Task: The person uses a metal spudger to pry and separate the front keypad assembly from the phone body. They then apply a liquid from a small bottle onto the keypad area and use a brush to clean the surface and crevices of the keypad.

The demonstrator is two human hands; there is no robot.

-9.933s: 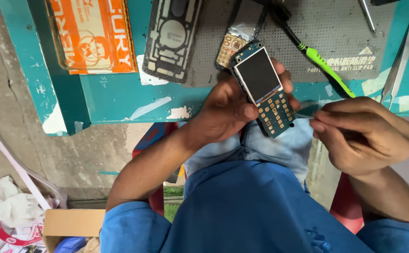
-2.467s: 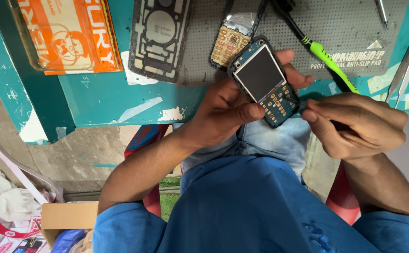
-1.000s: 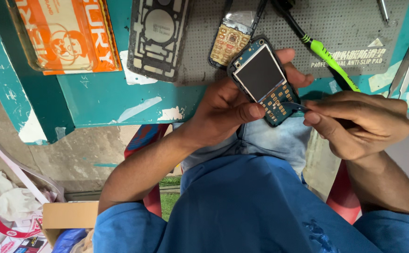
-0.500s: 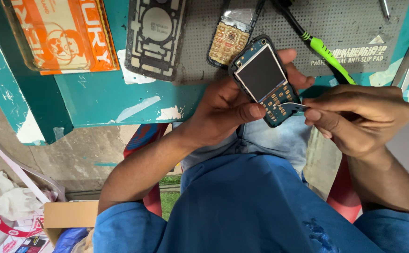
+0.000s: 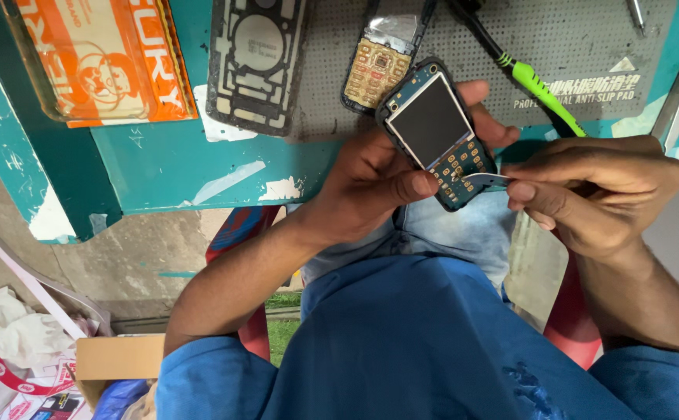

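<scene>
My left hand [image 5: 378, 183] holds an opened phone board [image 5: 437, 128] with a dark screen and bare blue keypad contacts, thumb pressed on its lower edge. My right hand [image 5: 596, 194] pinches a thin pale strip [image 5: 486, 180] whose tip lies against the keypad end of the board. Both hands hover over my lap, just in front of the teal table edge [image 5: 223, 175].
On the table lie a grey perforated mat [image 5: 573, 39], a black phone cover [image 5: 255, 62], a second phone part with a gold keypad [image 5: 378, 66], a green-handled tool [image 5: 538, 89] and an orange packet [image 5: 102, 58]. A cardboard box [image 5: 118, 358] and crumpled bags sit on the floor.
My right hand has shifted slightly, and the pale strip now reaches onto the keypad area. The left hand keeps the board almost in the same place.
</scene>
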